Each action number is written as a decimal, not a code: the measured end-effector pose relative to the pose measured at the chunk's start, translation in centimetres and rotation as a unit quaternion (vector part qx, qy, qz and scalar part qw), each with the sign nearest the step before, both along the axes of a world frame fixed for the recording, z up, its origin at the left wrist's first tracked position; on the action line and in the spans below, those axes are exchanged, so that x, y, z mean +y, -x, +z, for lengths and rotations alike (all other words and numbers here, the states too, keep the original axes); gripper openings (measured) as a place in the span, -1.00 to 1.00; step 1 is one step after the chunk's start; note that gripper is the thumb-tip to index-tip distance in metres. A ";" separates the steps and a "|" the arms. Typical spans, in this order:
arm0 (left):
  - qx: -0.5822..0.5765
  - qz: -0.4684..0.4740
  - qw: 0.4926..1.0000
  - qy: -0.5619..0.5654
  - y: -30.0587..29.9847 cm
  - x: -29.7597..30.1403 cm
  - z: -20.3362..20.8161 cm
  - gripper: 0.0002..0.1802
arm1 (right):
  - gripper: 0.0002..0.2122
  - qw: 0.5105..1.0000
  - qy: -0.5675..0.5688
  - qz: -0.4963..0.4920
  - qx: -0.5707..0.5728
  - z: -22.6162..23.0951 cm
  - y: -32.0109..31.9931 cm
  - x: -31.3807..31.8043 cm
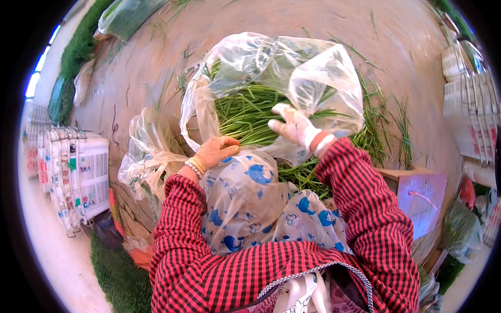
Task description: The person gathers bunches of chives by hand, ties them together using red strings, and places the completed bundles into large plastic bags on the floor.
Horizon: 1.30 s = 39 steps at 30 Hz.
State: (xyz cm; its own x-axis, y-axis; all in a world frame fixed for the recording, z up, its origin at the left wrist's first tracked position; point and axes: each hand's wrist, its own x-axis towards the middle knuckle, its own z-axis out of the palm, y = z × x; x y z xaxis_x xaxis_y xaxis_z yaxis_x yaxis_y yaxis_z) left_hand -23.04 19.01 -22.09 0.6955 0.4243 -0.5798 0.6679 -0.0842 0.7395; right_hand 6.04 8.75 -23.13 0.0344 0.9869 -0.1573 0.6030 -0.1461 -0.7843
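The right hand's (296,128) gloved fingers were spread, with a gap between them, at the right side of the green stalks (248,112). The left hand's (215,151) fingers lay close together at the stalks' near left edge; whether they pinched the film there could not be told.

The stalks lay between and beyond both sets of fingertips, inside the mouth of the clear bag (326,73). The step in hand was judged to be settling the stalks in this bag; the next move called for a steady left hand at the near rim and a light inward press by the right.

Pose: the right hand pointed leftward, the left hand rightward, wrists toward the body. Both forearms angled forward over the blue-printed plastic sheet (240,208). Loose stalks (373,125) lay right of the right fingers; a second bag (146,151) lay left of the left.
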 end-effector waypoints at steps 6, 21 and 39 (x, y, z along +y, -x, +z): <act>-0.208 0.326 0.914 0.125 -2.5 3.7 0.0 -0.30 | -0.51 0.975 -0.061 -0.120 -0.174 0.5 -5.7 8.0; -0.081 0.271 0.957 0.067 4.2 -5.5 -7.3 0.30 | -0.08 0.915 0.045 0.264 -0.301 -0.1 7.3 0.1; -0.085 0.341 0.916 0.193 5.9 -5.2 -7.8 -0.44 | -0.22 0.947 0.140 0.279 -0.069 -0.7 3.0 6.3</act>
State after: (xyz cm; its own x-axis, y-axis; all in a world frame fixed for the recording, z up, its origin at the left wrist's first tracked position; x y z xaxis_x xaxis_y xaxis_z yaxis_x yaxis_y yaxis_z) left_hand -28.89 13.77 -29.84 0.4391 0.5798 -0.6863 0.3390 0.6005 0.7242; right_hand 3.00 15.10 -23.85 -0.4419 0.7776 -0.4473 0.7414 0.0358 -0.6701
